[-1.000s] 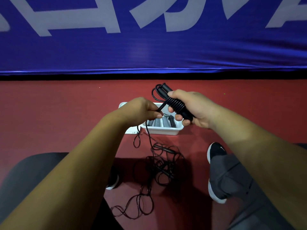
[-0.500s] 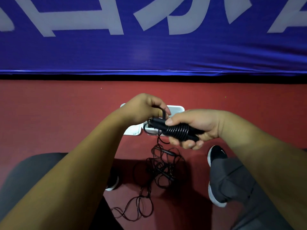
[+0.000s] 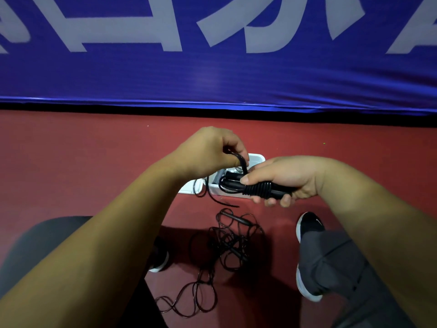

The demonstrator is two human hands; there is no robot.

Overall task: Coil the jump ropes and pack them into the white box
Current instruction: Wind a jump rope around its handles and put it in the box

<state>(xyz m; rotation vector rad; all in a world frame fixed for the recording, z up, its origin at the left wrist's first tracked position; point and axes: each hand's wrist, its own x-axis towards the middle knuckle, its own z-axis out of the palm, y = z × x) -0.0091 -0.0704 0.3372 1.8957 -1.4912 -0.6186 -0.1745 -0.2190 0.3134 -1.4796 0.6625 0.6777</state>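
Left hand (image 3: 208,150) pinches the cord's free end, now lifted higher for another turn. Tangled ropes (image 3: 231,242) lie uncoiled on the red floor (image 3: 94,162) by the feet. White box (image 3: 256,158) sits just behind. The jump rope (image 3: 260,189), cord wound tight round its handles, has dropped from tilted-up to level, just over the box, gripped by the right hand (image 3: 288,178). Wrap looks nearly done; packing likely next.

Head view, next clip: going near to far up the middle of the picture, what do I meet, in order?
Tangled jump rope → white box → bare red floor → blue banner. Left out: the left hand, right hand and wrapped jump rope in their grip, which overlap the box.
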